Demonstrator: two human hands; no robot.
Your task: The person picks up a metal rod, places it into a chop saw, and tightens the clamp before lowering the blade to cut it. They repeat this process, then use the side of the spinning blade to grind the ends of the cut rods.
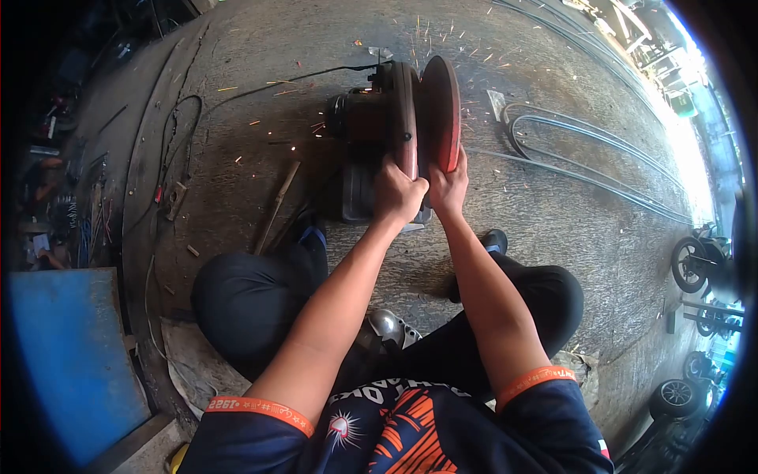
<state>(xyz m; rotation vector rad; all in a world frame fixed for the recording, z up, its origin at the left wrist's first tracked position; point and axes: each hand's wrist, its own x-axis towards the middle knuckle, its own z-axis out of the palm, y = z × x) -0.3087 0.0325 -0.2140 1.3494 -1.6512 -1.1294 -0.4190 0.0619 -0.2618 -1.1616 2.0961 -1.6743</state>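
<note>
Sparks (276, 82) are scattered across the floor (260, 39) on both sides of a cut-off machine (367, 118), which is set between the spread legs of a seated person. The motor (338, 117) is mounted on the machine's left side; beside it a rounded wheel guard (405, 103) is stood edge-on, and a large disc (440, 110) is held upright just to its right. The lower edge of the disc is gripped by the right hand (449, 188). The left hand (401, 192) is closed, apparently on the lower end of the guard, though its fingertips are hidden and its exact hold cannot be confirmed. Whatever is touched between guard and disc cannot be seen.

No gloves are worn, so the skin could be burned by sparks or heated metal. If the right hand's grip were loosened, or the disc were caught by a turning wheel, it could be kicked sideways and the fingers pulled in or cut; whether anything is spinning cannot be told. The feet (495, 241) are placed close by and could be struck. The power cord (237, 96) is crossed by the spark field, so its covering could be scorched.
</note>
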